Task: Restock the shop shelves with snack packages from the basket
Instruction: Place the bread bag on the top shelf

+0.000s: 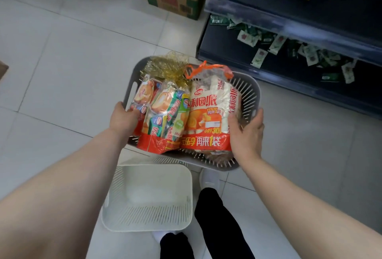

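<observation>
Risk: packs are being held side-on only. Slick film may be slipping, dropping one back into grey basket [248,89].

L hand [124,117], centre-left, is curling round multicolour pack [163,114] edge. R hand [246,132], centre-right, is wrapping fingers round orange-white pack [206,114] side, thumb spread.

Both packs are sitting in basket, mid-frame; shelf [227,45] upper right.

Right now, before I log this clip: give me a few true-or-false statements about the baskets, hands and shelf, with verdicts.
1. The left hand and the right hand grip opposite sides of the grey basket. True.
2. The white basket is full of packages. False: no package shows in it.
3. Small sachets lie on the lower shelf. True.
4. The cardboard box stands right of the lower shelf. False: it stands left of it.
</observation>
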The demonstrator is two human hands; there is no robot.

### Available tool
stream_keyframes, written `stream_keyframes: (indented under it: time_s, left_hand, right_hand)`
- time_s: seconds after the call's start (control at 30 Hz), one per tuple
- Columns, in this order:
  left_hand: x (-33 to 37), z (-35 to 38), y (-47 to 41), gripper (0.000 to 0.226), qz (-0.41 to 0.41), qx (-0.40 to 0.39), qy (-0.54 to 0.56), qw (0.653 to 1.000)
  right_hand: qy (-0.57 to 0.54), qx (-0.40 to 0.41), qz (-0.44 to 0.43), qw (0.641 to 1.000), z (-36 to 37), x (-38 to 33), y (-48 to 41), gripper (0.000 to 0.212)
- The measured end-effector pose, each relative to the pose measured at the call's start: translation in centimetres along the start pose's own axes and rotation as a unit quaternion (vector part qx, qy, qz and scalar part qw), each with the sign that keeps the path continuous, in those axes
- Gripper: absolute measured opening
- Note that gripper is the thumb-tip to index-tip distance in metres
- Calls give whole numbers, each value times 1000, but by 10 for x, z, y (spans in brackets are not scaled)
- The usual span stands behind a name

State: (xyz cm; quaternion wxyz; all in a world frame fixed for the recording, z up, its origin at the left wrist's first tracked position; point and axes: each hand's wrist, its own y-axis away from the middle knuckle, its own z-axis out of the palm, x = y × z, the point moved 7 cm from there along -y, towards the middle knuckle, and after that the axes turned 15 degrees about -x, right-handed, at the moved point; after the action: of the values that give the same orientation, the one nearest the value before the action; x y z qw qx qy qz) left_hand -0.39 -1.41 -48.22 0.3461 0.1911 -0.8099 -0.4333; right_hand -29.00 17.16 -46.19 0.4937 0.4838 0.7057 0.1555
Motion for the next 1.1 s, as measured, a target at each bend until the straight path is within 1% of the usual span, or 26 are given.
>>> stream_keyframes:
  time_s: [0.03,0.13,0.2,0.23,0.27,0.37,0.4,0.43,0.5,0.57,0.63,0.73,0.8,0.9,1.03,1.1]
  left_hand:
    - [1,1,-1,30,-9,-8,25,1000]
    - [7,4,-2,46,-36,-42,92,994]
    - [14,3,-3,39,-41,-55,90,994]
    - [16,3,-3,35,-47,-64,79,994]
    - [16,1,-5,37,-53,-70,64,994]
    - [12,0,-15,60,-54,-80,53,994]
    - [9,2,-17,66,-55,-77,69,993]
    - [5,3,-19,68,-56,-70,87,992]
    - [3,3,-17,58,-52,-44,111,991]
    - [6,5,-9,47,-43,-34,134,989]
    - [9,6,4,42,-34,-34,139,989]
    - [11,6,30,40,-35,-42,130,990]
    - [14,5,54,37,-31,-44,123,991]
    - [11,7,92,24,-31,-53,101,993]
    - [-4,9,140,20,-28,-78,52,995]
    - [-13,13,163,19,-24,-94,29,995]
  right_hand:
    - [-24,-4,6,1000,0,2,-2,86]
    - [-113,-15,32,993,0,3,-9,88]
    - [-152,-8,56,987,0,2,-12,88]
    - [-155,-3,66,986,-1,2,-13,87]
    - [-151,1,71,986,-1,3,-14,86]
    - [-140,-1,64,988,3,4,-13,86]
    - [-137,-3,60,989,4,6,-14,86]
    - [-136,-5,60,989,5,6,-15,86]
    - [-151,-8,60,987,4,8,-17,87]
    - [-216,-13,66,974,-1,13,-17,81]
    - [-279,-32,66,958,-8,17,-14,68]
    - [-301,-42,74,950,-23,22,6,59]
    - [-307,-47,89,946,-33,24,26,58]
    - [-332,-56,116,934,-48,33,58,57]
    - [-371,-37,129,919,-65,53,115,70]
    - [-397,-30,133,908,-68,68,149,72]
